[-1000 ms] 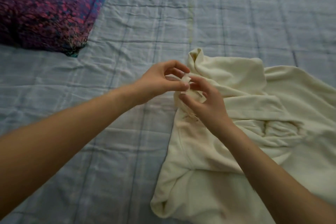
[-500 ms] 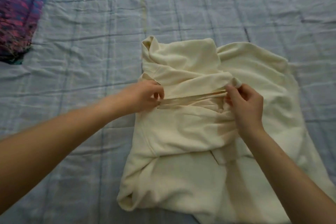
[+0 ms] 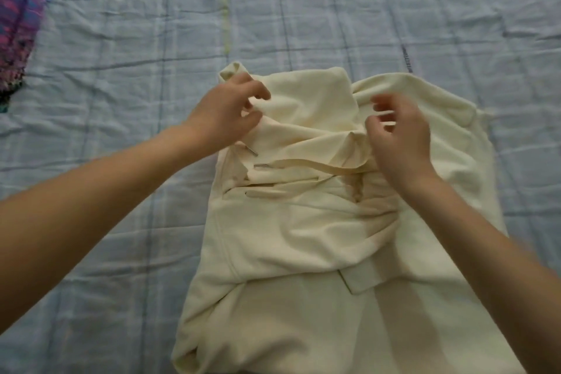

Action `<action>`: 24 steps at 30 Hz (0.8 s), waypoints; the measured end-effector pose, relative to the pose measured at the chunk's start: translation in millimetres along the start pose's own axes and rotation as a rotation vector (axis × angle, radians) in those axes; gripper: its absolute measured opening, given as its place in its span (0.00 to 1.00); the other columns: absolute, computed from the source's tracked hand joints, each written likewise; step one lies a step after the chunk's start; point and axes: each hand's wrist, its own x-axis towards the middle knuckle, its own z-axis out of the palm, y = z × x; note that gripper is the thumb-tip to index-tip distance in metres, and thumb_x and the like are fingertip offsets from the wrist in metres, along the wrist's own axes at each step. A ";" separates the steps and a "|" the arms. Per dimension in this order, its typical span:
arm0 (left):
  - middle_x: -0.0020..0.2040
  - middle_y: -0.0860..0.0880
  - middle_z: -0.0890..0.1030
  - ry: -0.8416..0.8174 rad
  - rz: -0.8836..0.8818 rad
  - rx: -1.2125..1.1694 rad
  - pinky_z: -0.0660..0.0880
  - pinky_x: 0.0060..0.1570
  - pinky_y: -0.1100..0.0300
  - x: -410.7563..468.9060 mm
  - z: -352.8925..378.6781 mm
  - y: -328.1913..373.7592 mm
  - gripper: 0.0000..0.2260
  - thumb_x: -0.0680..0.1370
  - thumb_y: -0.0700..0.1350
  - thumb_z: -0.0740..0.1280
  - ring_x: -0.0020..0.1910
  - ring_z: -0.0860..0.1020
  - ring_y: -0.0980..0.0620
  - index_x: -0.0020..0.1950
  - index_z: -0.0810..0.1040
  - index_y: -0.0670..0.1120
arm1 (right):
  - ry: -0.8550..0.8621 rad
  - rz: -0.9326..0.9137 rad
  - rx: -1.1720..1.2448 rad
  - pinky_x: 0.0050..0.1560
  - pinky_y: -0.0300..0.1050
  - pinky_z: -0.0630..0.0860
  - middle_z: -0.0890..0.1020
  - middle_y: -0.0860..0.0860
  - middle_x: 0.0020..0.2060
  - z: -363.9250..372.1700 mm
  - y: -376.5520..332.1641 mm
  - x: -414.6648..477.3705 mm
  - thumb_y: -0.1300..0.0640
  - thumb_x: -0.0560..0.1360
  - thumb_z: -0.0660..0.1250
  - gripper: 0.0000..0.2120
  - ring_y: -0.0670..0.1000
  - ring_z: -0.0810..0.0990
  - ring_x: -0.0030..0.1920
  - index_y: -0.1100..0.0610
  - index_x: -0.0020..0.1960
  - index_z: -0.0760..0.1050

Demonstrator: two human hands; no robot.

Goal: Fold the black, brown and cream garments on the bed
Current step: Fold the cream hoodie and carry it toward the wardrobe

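- The cream hoodie (image 3: 288,240) is lying crumpled on the bed (image 3: 121,39), from the centre to the lower right of the frame.
- We are pinching its hood fabric with our left hand (image 3: 226,114), thumb against fingers.
- Our right hand (image 3: 400,140) is showing blurred over the collar, fingers curled; we cannot tell whether it is gripping cloth.
- A drawstring (image 3: 303,164) is lying across the chest, below both hands.

No legible text, label or number on cream garment (image 3: 303,237) or bedsheet (image 3: 121,70).
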 end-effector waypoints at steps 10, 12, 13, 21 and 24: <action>0.63 0.39 0.71 -0.033 -0.529 -0.131 0.67 0.63 0.48 -38.7 35.7 -64.0 0.23 0.81 0.53 0.61 0.62 0.71 0.40 0.72 0.63 0.44 | -0.471 -0.450 -0.703 0.73 0.72 0.43 0.55 0.50 0.80 110.9 8.0 -60.7 0.39 0.80 0.50 0.26 0.62 0.48 0.79 0.37 0.78 0.54; 0.54 0.41 0.78 -0.035 -0.626 -0.297 0.75 0.56 0.49 -42.4 27.0 -68.7 0.15 0.81 0.48 0.61 0.53 0.78 0.42 0.65 0.71 0.43 | -0.462 -0.433 -0.702 0.73 0.71 0.42 0.56 0.50 0.80 112.2 8.1 -60.2 0.39 0.80 0.51 0.26 0.62 0.50 0.79 0.37 0.78 0.56; 0.49 0.42 0.79 -0.057 -0.673 -0.423 0.78 0.51 0.51 -45.6 22.6 -69.7 0.09 0.82 0.45 0.62 0.48 0.79 0.43 0.59 0.74 0.44 | -0.459 -0.423 -0.696 0.73 0.71 0.42 0.56 0.51 0.80 111.3 4.7 -61.1 0.40 0.80 0.52 0.26 0.62 0.49 0.79 0.38 0.78 0.57; 0.54 0.43 0.82 -0.346 -0.546 -0.725 0.80 0.53 0.59 -66.8 -8.1 -63.6 0.22 0.79 0.44 0.67 0.52 0.82 0.49 0.72 0.67 0.55 | -0.347 -0.285 -0.482 0.50 0.55 0.72 0.74 0.59 0.58 112.9 -83.6 -154.4 0.42 0.74 0.62 0.26 0.61 0.72 0.52 0.45 0.71 0.70; 0.59 0.47 0.77 -0.434 -0.454 -0.747 0.78 0.47 0.66 -71.9 -7.9 -58.2 0.27 0.79 0.45 0.68 0.52 0.82 0.54 0.72 0.63 0.65 | -0.645 -0.075 -0.566 0.47 0.53 0.67 0.65 0.56 0.56 128.4 -99.4 -197.3 0.31 0.75 0.53 0.31 0.56 0.63 0.47 0.35 0.75 0.51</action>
